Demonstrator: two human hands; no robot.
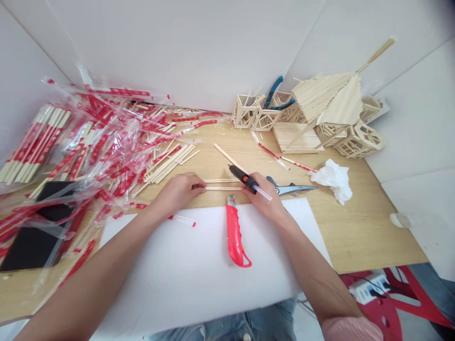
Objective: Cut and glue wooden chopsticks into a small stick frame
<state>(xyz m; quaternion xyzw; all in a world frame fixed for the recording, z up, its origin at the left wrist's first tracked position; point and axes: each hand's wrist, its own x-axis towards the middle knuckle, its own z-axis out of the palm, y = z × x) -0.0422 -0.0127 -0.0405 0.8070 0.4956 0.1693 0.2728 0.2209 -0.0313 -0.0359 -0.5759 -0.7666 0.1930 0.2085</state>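
Between my two hands a thin wooden stick, like a split chopstick (pixel 223 188), lies across the table. My left hand (pixel 185 190) pinches its left end with thumb and forefinger. A black hot glue gun (pixel 243 178) is in my right hand (pixel 266 199), its nozzle angled up to the left and a clear glue stick (pixel 263 192) poking out at the back. The right fingertips are at the stick's right end. Just beyond lies a second parallel stick (pixel 222 180). A red utility knife (pixel 235 234) rests on the white sheet (pixel 199 274) below the hands.
Red-and-clear chopstick wrappers (pixel 121 137) and loose sticks (pixel 172 163) heap up at left, partly over a black flat object (pixel 35 237). Grey cutters (pixel 295 188) and crumpled tissue (pixel 334 180) lie right. Behind stand a stick-built model house (pixel 327 99) and blue-handled pliers (pixel 273 92).
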